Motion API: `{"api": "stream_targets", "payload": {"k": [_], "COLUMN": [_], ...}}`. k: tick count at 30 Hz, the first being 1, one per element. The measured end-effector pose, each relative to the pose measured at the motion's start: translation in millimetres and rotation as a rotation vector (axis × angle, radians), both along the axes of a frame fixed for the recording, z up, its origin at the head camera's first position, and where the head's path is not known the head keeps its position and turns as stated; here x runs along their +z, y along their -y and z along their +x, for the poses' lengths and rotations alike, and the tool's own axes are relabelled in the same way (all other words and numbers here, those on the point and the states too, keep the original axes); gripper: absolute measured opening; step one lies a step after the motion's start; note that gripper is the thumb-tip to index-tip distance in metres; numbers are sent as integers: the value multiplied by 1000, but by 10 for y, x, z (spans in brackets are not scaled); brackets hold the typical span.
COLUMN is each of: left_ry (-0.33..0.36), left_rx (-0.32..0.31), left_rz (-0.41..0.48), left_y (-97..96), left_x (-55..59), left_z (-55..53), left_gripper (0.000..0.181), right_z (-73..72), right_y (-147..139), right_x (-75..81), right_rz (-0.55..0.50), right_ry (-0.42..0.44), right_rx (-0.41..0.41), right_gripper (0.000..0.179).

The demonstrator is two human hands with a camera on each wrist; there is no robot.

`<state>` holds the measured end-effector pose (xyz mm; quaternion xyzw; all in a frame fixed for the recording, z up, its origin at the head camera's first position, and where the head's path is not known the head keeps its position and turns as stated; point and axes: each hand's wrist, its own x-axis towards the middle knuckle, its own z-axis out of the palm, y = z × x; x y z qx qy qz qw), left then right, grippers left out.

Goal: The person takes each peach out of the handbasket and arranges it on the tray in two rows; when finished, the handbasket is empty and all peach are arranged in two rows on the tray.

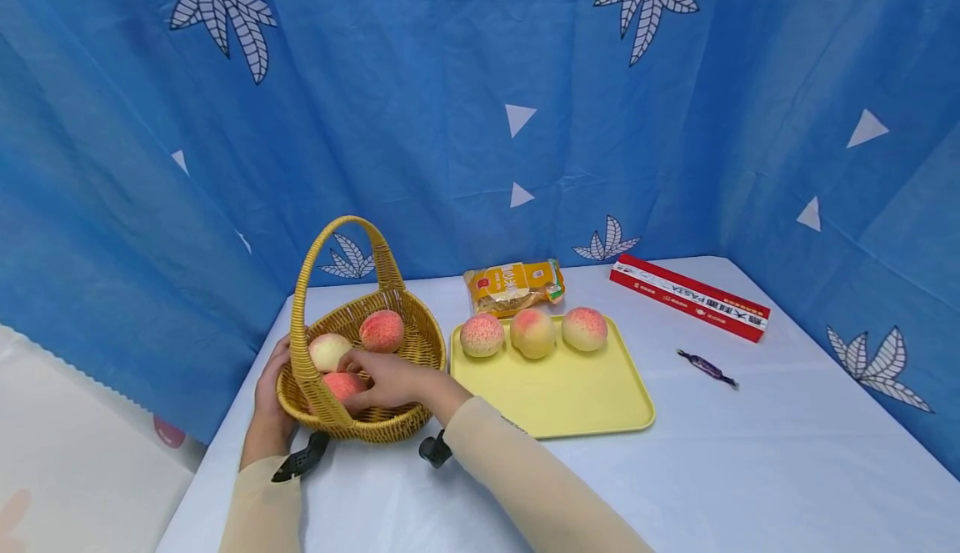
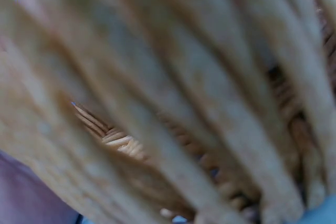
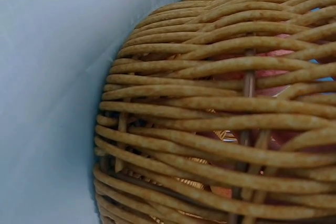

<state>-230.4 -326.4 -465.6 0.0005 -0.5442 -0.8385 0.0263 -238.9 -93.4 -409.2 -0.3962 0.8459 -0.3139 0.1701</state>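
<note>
The right hand (image 1: pixel 390 379) reaches into a yellow woven basket (image 1: pixel 431 328), thumb and fingers around a red peach (image 1: pixel 343 385). Beside it in the basket lie a pale peach (image 1: pixel 329 352) and another red peach (image 1: pixel 381 331). Against the basket's outer left side rests the left hand (image 1: pixel 272 390), its fingers partly hidden by the rim and handle. Close-up wicker (image 2: pixel 210 108) fills the left wrist view. From the right wrist, the basket's outer wall (image 3: pixel 220 114) shows, with reddish patches behind its gaps.
Right of the basket sits a yellow tray (image 1: pixel 555 394) with three peaches along its back edge. Behind it lies an orange food packet (image 1: pixel 516 288). A red pasta box (image 1: pixel 690 298) and a purple wrapped candy (image 1: pixel 707 366) are farther right. Blue curtains border the table.
</note>
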Motion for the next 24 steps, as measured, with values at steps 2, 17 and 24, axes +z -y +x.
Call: {"api": "stream_targets", "payload": {"k": [2,17,24], "left_ry": [7,15,27], "left_rx": [10,24,17], "left_rz": [-11,-22,-31], "left_y": [-1,5,-5], "left_x": [2,11,39], "left_z": [-1,16,23], "left_gripper": [31,30,33], "right_z": [3,25,0], "right_y": [-4,-4,8], "right_x": [8,21,24], "right_rz": [3,30,76], "right_ry": [13,13,-74], "right_rx": [-30,-94,-53], "right_gripper": [44,49,62]}}
